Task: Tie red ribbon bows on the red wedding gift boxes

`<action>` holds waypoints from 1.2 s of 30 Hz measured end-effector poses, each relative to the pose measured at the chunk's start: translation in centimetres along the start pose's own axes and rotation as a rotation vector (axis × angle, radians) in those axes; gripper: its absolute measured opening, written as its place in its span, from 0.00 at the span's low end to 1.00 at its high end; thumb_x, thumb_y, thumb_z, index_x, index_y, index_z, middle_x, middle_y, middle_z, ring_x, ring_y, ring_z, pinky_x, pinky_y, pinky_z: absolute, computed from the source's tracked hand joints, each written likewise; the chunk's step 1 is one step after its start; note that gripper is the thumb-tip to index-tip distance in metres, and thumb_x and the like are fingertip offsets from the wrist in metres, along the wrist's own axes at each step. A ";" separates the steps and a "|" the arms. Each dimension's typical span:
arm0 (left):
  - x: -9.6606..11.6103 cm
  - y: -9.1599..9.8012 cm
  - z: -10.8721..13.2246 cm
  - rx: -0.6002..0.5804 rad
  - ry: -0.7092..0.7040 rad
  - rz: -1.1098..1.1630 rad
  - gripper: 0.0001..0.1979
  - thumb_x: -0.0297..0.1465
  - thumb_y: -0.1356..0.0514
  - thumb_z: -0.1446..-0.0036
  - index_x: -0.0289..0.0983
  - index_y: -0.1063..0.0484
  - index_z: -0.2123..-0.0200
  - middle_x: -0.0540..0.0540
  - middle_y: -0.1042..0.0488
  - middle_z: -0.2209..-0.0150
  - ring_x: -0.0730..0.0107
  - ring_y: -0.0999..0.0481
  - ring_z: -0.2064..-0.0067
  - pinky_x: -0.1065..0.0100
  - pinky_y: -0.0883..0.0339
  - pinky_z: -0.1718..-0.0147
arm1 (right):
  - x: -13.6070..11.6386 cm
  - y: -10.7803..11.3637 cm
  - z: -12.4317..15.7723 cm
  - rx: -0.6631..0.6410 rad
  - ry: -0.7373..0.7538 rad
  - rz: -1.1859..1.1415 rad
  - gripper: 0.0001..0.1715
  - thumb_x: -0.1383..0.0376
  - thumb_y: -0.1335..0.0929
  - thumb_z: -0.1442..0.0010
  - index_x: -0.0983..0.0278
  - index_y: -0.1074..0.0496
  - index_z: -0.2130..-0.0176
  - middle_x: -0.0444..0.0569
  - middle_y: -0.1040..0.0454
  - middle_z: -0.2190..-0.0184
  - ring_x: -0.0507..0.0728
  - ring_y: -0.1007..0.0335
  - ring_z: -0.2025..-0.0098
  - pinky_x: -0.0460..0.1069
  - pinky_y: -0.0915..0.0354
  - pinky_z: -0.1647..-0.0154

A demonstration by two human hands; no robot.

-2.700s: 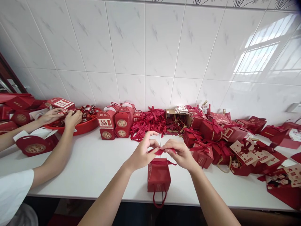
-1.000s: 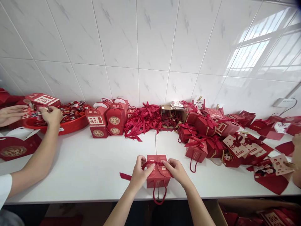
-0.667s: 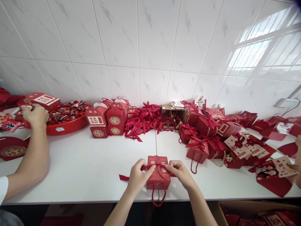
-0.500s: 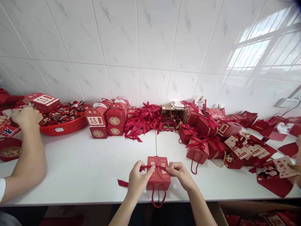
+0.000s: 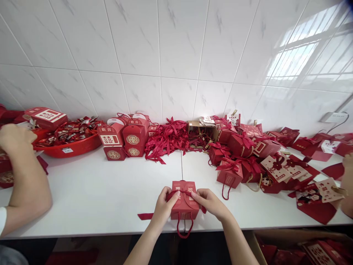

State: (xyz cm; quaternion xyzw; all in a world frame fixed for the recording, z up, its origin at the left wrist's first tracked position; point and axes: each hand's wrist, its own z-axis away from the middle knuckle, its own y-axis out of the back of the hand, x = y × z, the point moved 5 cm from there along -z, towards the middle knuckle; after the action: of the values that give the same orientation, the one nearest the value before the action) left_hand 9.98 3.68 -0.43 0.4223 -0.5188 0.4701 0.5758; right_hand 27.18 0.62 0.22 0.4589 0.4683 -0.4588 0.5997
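Note:
A red gift box with gold lettering and a cord handle lies at the front edge of the white table, its handle hanging towards me. Across its top runs a dark red ribbon, one tail of it stretching left over the table. My left hand is closed on the ribbon at the box's left side, thumb pressed over it on the lid. On the other side my right hand pinches the ribbon's other part, thumb near the middle of the lid. A short tail shows beneath the right fingers.
Behind the box lies a heap of red ribbons. Boxes with bows crowd the right, stacked boxes stand left, beside a red basin of sweets. A co-worker's arm reaches in left; another hand shows right. A carton sits below the table.
My hands have drawn closer together over the lid, pulling the ribbon in at its middle. At left, the co-worker's hand has moved left and lower.

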 end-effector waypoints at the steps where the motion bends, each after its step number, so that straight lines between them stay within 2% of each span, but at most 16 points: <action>1: 0.0 -0.1 0.1 -0.019 0.006 0.016 0.20 0.45 0.40 0.50 0.39 0.46 0.76 0.56 0.39 0.77 0.73 0.37 0.74 0.72 0.41 0.74 | 0.0 -0.2 -0.2 0.029 -0.013 -0.014 0.28 0.43 0.35 0.46 0.63 0.40 0.79 0.38 0.41 0.85 0.47 0.49 0.83 0.44 0.54 0.82; 9: 0.7 0.0 0.4 -0.073 -0.008 0.030 0.18 0.42 0.39 0.50 0.39 0.45 0.75 0.56 0.39 0.76 0.75 0.37 0.73 0.73 0.41 0.72 | 0.8 -0.8 -1.0 0.109 -0.010 -0.127 0.29 0.43 0.33 0.49 0.62 0.41 0.82 0.37 0.43 0.87 0.46 0.53 0.85 0.45 0.56 0.84; 16: 0.2 -0.1 0.2 -0.049 0.014 0.075 0.21 0.45 0.39 0.52 0.39 0.47 0.76 0.56 0.39 0.77 0.75 0.38 0.75 0.73 0.42 0.74 | 1.3 -0.3 -0.5 0.015 0.032 -0.313 0.27 0.50 0.30 0.48 0.64 0.42 0.83 0.38 0.43 0.85 0.47 0.51 0.80 0.45 0.55 0.77; 23: 1.2 0.6 0.4 0.092 -0.066 -0.099 0.22 0.45 0.38 0.55 0.40 0.48 0.78 0.57 0.47 0.79 0.75 0.42 0.77 0.74 0.45 0.77 | 1.5 0.3 -0.8 -0.022 0.028 -0.377 0.27 0.50 0.29 0.51 0.64 0.40 0.83 0.39 0.41 0.83 0.47 0.52 0.79 0.46 0.53 0.75; 28: 0.0 0.7 0.0 0.031 -0.003 -0.081 0.23 0.44 0.37 0.54 0.40 0.50 0.77 0.58 0.45 0.80 0.75 0.39 0.78 0.74 0.44 0.78 | 2.4 0.6 -1.5 -0.022 0.016 -0.402 0.26 0.50 0.29 0.52 0.64 0.40 0.83 0.40 0.40 0.83 0.48 0.48 0.80 0.46 0.51 0.76; 31: -0.2 0.9 -0.2 0.005 -0.029 -0.149 0.20 0.44 0.38 0.53 0.41 0.46 0.74 0.56 0.41 0.78 0.72 0.36 0.76 0.72 0.40 0.76 | 2.5 0.7 -1.4 -0.010 0.022 -0.391 0.27 0.50 0.29 0.50 0.63 0.42 0.82 0.39 0.40 0.84 0.47 0.48 0.81 0.45 0.51 0.77; 34: 0.9 1.6 0.1 0.117 -0.150 -0.337 0.17 0.44 0.37 0.54 0.41 0.40 0.69 0.52 0.35 0.72 0.66 0.31 0.68 0.66 0.35 0.68 | 2.0 1.1 -0.7 0.006 0.010 -0.292 0.26 0.45 0.34 0.45 0.64 0.38 0.79 0.40 0.36 0.83 0.48 0.46 0.81 0.45 0.50 0.77; 36: 2.1 2.0 0.6 0.226 -0.267 -0.447 0.17 0.43 0.37 0.55 0.41 0.37 0.65 0.47 0.31 0.64 0.58 0.30 0.59 0.59 0.35 0.60 | 1.5 1.5 -0.1 -0.009 -0.011 -0.132 0.32 0.42 0.42 0.41 0.64 0.33 0.77 0.44 0.32 0.82 0.50 0.42 0.79 0.46 0.46 0.75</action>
State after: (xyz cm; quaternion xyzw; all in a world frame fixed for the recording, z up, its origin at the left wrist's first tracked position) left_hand 7.92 3.72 1.73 0.6461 -0.4283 0.3264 0.5409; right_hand 28.83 0.73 -1.10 0.4217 0.4962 -0.4979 0.5727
